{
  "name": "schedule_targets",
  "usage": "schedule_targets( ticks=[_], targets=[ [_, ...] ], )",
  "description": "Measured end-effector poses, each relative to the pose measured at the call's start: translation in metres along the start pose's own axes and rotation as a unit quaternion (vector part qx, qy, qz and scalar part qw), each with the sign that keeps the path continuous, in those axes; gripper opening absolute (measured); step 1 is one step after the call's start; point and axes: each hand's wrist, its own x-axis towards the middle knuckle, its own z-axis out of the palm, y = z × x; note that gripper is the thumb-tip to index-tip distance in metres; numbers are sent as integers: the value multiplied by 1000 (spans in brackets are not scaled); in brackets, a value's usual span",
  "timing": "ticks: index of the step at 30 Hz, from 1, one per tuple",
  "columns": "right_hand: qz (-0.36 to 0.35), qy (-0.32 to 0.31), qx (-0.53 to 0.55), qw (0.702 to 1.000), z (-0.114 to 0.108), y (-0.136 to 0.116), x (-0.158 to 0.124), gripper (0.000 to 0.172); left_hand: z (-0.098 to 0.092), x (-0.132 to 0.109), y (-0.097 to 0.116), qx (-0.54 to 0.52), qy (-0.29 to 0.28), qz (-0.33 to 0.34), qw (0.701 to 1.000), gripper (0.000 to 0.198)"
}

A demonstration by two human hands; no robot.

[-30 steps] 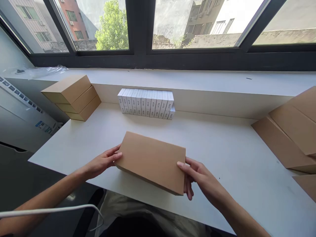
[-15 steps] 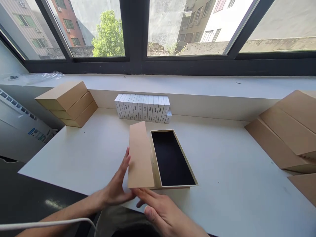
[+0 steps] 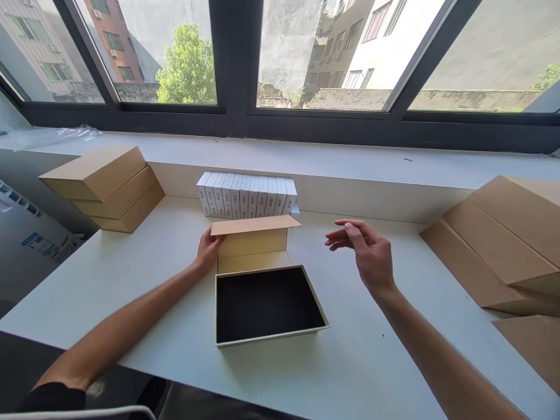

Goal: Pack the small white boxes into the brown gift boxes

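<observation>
A brown cardboard box (image 3: 271, 337) lies on the white table with its long side toward me. Black lining fills its inside. The hinged lid (image 3: 254, 224) is raised at the far side, its folded flap pointing toward the back. My left hand (image 3: 209, 249) grips the lid's left end, some fingers hidden behind the cardboard. To the right of the lid, my right hand (image 3: 365, 251) hovers above the table, fingers slightly apart and nothing in them. Beyond the lid stands a row of small white boxes (image 3: 249, 195) with dark print.
Closed brown boxes (image 3: 109, 186) are stacked at the table's left. More brown boxes (image 3: 511, 245) are piled on the right. A white windowsill (image 3: 332, 157) runs along the back, with clear plastic (image 3: 56, 139) at its left end. A white cable (image 3: 87, 415) crosses the lower left.
The box has turned so its lid side now faces the windows. My left hand has moved up to the lid's left end. My right hand has left the box and risen rightward.
</observation>
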Motion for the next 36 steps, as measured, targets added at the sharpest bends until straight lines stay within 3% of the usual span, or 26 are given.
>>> schedule_targets(
  ticks=[3, 7, 11, 17, 24, 29, 33, 36],
  targets=[
    [35, -22, -53, 998, 12, 45, 46, 46, 13, 16, -7, -47, -30, -49, 997, 60],
    [29, -43, -119, 992, 53, 94, 78, 62, 17, 18, -10, -43, -38, -55, 997, 55],
    [-16, -37, -177, 983, 82, 119, 83, 57, 15, 16, -10, -20, -36, -46, 998, 53],
    [-34, -16, -225, 974, 81, 132, 77, 47, 15, 17, -7, -15, -51, -43, 998, 52],
    [15, 76, -153, 985, 79, 138, 78, 49, 13, 15, -5, -10, -47, -41, 998, 53],
    [65, 178, -48, 981, 41, 133, 57, 52, 15, 14, -3, -27, -40, -39, 998, 59],
    [74, 243, 22, 967, 0, 92, 15, 47, 15, 17, -4, -36, -42, -23, 998, 55],
    [62, 254, 93, 961, -6, 39, -23, 35, 14, 20, -5, -38, -47, -4, 998, 54]
  ],
)
